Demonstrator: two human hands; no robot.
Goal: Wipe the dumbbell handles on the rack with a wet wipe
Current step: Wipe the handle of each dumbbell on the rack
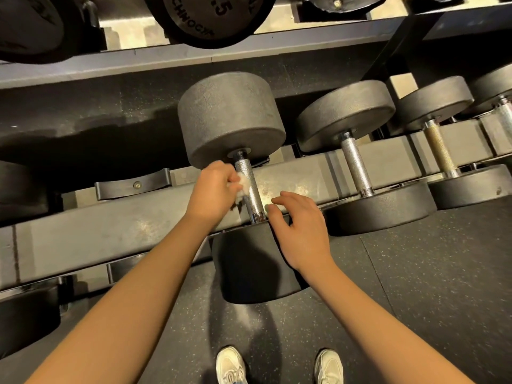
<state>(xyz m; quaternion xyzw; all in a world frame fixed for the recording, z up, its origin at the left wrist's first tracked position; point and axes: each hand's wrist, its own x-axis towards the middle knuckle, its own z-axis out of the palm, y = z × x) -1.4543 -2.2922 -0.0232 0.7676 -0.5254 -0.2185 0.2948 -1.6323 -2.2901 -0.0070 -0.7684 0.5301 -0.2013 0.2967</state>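
Loosely crumpled white wipe (pixel 242 187), knurled chrome handle (pixel 255 200)

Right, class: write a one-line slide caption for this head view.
Left hand holds a wipe against a racked dumbbell handle; right hand open beside it.

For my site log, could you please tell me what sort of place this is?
Most likely a gym's free-weight area: round-headed dumbbells sit on a tiered metal rack, above speckled rubber flooring.
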